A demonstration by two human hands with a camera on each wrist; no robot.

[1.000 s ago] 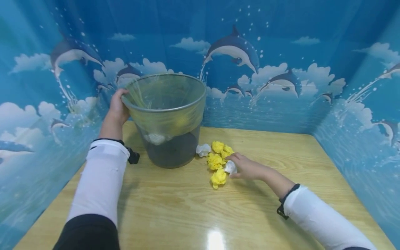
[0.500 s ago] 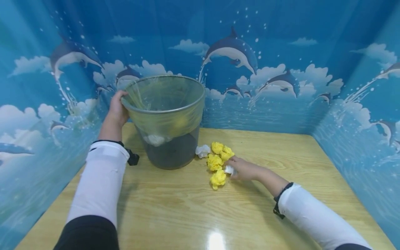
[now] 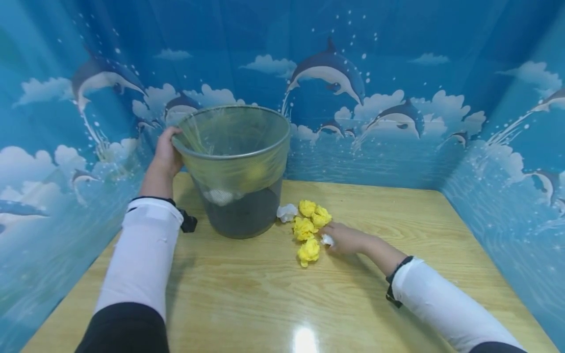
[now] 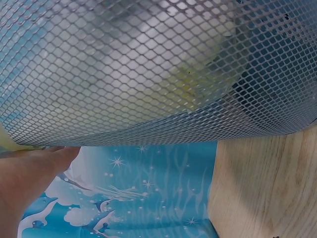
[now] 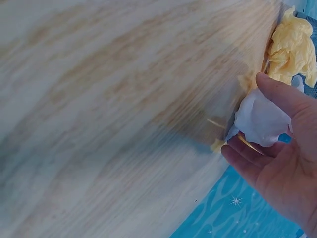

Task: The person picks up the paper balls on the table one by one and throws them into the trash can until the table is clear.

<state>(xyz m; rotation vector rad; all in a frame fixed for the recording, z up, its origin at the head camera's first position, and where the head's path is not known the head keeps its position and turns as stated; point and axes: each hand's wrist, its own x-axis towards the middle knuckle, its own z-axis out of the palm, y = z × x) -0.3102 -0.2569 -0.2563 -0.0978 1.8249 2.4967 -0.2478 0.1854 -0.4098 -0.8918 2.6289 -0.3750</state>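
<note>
My left hand point(image 3: 167, 149) grips the rim of a mesh wastebasket point(image 3: 247, 213) at its left side. A thin translucent yellowish liner is folded over the rim. In the left wrist view, part of this hand point(image 4: 37, 171) shows beside the mesh wall point(image 4: 148, 89), with pale and yellow shapes inside. To the right of the basket, my right hand point(image 3: 346, 239) holds a crumpled white paper ball point(image 5: 262, 119) between thumb and fingers, low at the table. Several crumpled yellow paper balls point(image 3: 308, 251) lie just left of that hand.
Another white crumpled ball point(image 3: 287, 212) lies at the foot of the basket. Everything stands on a wood-grain table point(image 3: 247, 299). Blue dolphin-print curtains point(image 3: 247, 39) enclose its back and both sides.
My right hand has moved slightly left and closed its fingers around the white paper ball, now mostly covered by the hand. The left hand and the basket have stayed in place.
</note>
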